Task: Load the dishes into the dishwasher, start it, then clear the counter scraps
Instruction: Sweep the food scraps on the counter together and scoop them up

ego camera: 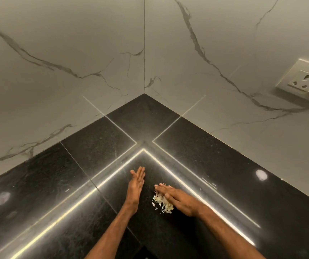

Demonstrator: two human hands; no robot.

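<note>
A small heap of pale food scraps (160,201) lies on the glossy black counter (86,184), near the inner corner. My right hand (176,198) lies flat with straight fingers, its edge against the right side of the heap and partly covering it. My left hand (136,186) stands on its edge on the counter with fingers straight, a short way left of the scraps and apart from them. A few loose flecks lie around the heap. No dishes or dishwasher are in view.
White marble-look walls (75,53) meet in a corner behind the counter. A white wall socket with a switch (303,81) sits on the right wall. Bright light strips reflect off the counter.
</note>
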